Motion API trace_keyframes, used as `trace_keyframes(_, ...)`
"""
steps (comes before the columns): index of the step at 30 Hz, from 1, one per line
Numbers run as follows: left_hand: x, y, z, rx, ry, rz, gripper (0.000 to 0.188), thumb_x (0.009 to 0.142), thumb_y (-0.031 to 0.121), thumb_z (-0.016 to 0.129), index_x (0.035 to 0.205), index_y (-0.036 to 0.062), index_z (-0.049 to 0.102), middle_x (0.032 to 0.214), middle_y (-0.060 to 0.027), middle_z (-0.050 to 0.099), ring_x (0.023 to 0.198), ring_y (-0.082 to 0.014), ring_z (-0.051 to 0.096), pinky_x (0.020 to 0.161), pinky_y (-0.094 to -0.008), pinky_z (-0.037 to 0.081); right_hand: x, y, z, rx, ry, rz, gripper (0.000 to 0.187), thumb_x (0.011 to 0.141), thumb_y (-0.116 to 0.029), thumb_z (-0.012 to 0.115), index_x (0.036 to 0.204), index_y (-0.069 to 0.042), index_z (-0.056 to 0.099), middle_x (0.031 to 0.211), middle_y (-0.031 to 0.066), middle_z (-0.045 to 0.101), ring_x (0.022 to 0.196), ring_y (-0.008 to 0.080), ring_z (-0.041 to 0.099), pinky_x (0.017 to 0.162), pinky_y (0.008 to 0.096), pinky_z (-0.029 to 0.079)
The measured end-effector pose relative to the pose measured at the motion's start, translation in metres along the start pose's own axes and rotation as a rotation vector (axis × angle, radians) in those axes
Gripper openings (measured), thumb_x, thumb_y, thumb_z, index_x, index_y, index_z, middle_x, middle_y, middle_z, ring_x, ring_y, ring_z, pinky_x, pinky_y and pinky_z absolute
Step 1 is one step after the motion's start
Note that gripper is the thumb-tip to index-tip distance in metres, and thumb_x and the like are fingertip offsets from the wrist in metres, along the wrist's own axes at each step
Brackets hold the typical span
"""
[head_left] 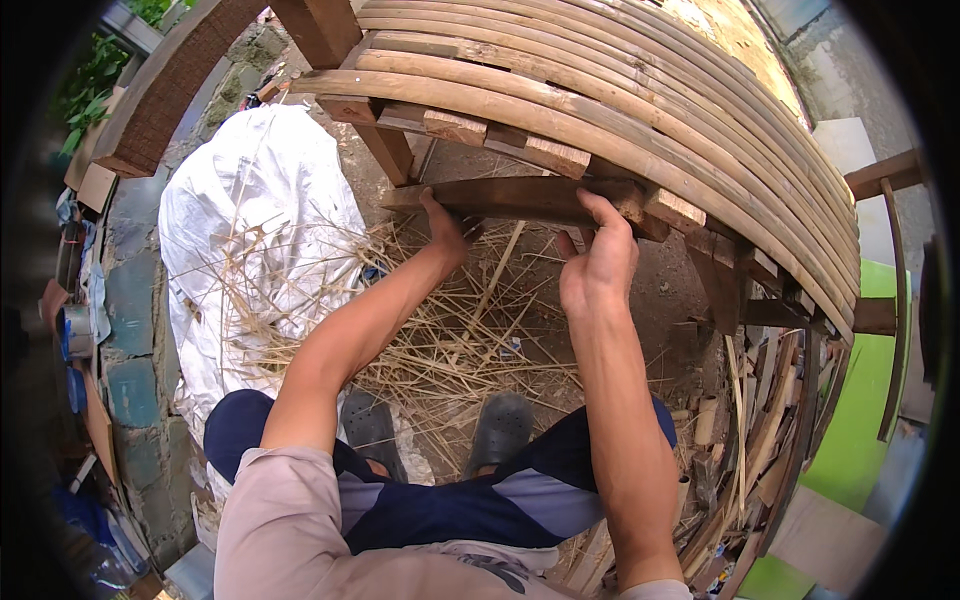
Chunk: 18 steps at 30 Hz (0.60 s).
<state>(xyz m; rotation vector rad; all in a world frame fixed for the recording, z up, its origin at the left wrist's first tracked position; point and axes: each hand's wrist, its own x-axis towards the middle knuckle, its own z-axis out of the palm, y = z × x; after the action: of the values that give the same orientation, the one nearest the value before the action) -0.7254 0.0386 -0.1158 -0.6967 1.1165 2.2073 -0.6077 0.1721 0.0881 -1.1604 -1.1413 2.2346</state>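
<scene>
A short, dark wooden beam (520, 198) lies crosswise beneath the front edge of a slatted bamboo platform (600, 110). My left hand (447, 232) grips it left of its middle, thumb up against the near face and fingers going underneath, mostly out of sight. Nearer its right end, my right hand (602, 250) holds the same beam from below, thumb along the near face and other fingers curled under. The beam's right end sits close under the slats; whether it touches them I cannot tell. Cut ends of the platform's cross pieces (560, 157) stick out just above the beam.
Thin split bamboo strips (460, 340) litter the ground before my feet. A white sack sheet (255, 190) spreads at the left beside a block wall (133, 300). Scrap wood (765, 420) piles up at the right. A thick timber (175, 85) rises at the upper left.
</scene>
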Motion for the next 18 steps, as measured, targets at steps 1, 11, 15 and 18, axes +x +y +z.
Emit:
trace_keyframes(1,-0.003,-0.001,0.006,-0.031,0.026,-0.002,0.080,0.083,0.076,0.029,0.128,0.0124,0.047,0.124,-0.0088,0.053,0.106,-0.0253,0.051,0.085,-0.0426,0.041,-0.004,-0.004,0.001,-0.041,-0.021,-0.010,0.031,0.080,-0.019,0.068,0.109,-0.009,0.061,0.112,0.0029,0.057,0.108,0.0173,0.045,0.090,0.0434,0.033)
trace_keyframes(11,-0.008,0.012,0.000,-0.178,-0.233,-0.077,0.063,0.096,0.060,0.027,0.128,0.0097,0.046,0.128,-0.0100,0.050,0.115,-0.0261,0.049,0.097,-0.0415,0.043,0.009,0.003,-0.020,-0.312,-0.057,-0.203,0.051,0.078,-0.031,0.072,0.120,-0.005,0.058,0.121,0.0091,0.057,0.115,0.0248,0.049,0.096,0.0457,0.039)
trace_keyframes(15,0.006,0.014,-0.008,-0.200,-0.331,-0.140,0.065,0.096,0.061,0.026,0.127,0.0083,0.047,0.126,-0.0106,0.052,0.113,-0.0259,0.052,0.093,-0.0427,0.048,0.004,0.001,-0.021,-0.357,-0.001,-0.270,0.056,0.077,-0.034,0.075,0.122,-0.004,0.058,0.124,0.0090,0.056,0.118,0.0273,0.048,0.095,0.0465,0.041)
trace_keyframes(18,0.017,0.000,-0.005,-0.230,-0.390,-0.139,0.064,0.097,0.061,0.028,0.126,0.0073,0.047,0.120,-0.0130,0.053,0.108,-0.0288,0.054,0.092,-0.0447,0.050,0.008,0.001,-0.027,-0.382,0.048,-0.320,0.055,0.077,-0.034,0.076,0.120,-0.003,0.059,0.124,0.0089,0.057,0.118,0.0281,0.048,0.093,0.0467,0.043)
